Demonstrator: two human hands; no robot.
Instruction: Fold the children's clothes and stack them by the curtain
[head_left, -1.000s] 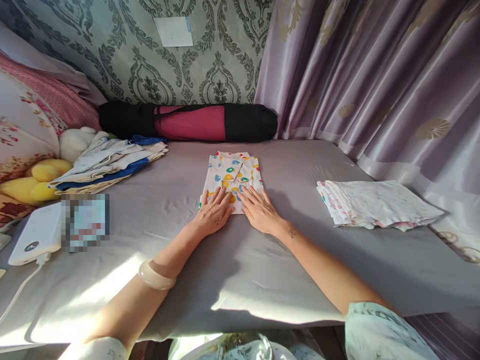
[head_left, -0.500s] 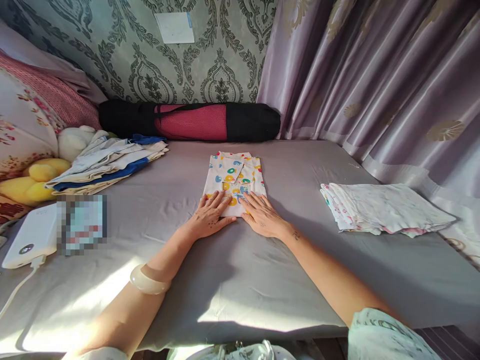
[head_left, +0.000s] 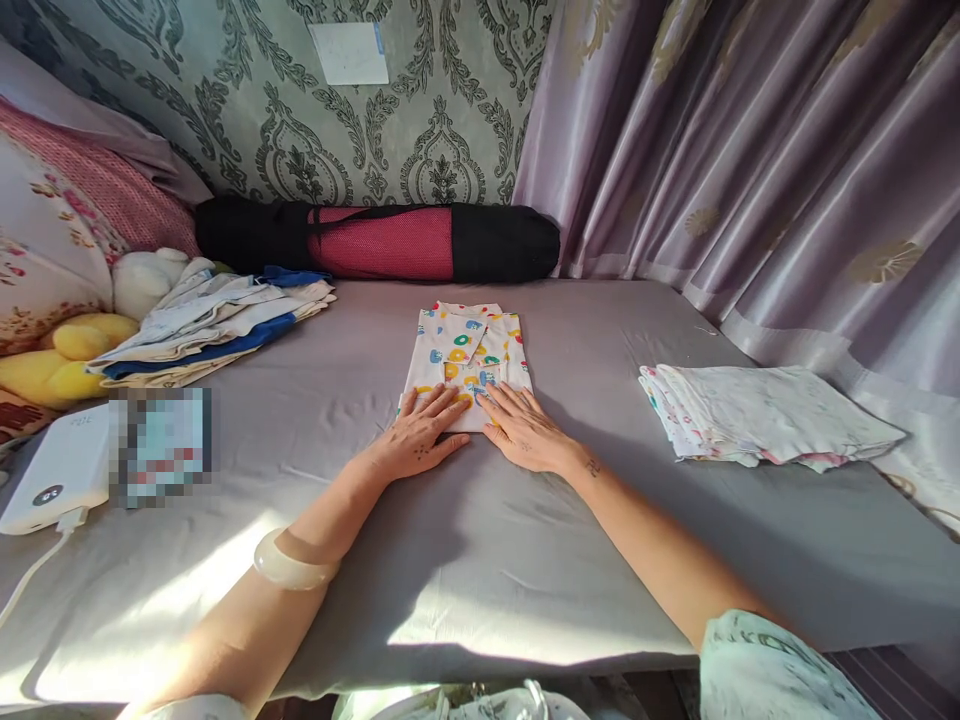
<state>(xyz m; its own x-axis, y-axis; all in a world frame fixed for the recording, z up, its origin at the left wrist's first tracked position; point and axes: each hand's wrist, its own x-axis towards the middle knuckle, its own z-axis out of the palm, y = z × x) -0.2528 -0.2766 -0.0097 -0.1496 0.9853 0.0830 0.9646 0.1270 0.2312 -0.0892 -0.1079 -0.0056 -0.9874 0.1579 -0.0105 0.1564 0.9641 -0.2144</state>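
A white garment with a colourful print of yellow, blue, green and red shapes lies folded into a flat oblong on the grey bed sheet. My left hand rests flat on its near left corner, fingers spread and palm down. On the near right corner lies my right hand, also flat with its fingers apart. Both thumbs point inward along the near edge. The hands cover part of the garment's lower end, and neither grips the cloth.
Folded light cloths lie in a pile to the right. Stacked clothes sit at the left beside a yellow plush toy. A white power bank with a cable is nearer. A black and red rolled bag lies along the wall.
Both hands stay flat on the folded garment in nearly the same place. The view has shifted very slightly.
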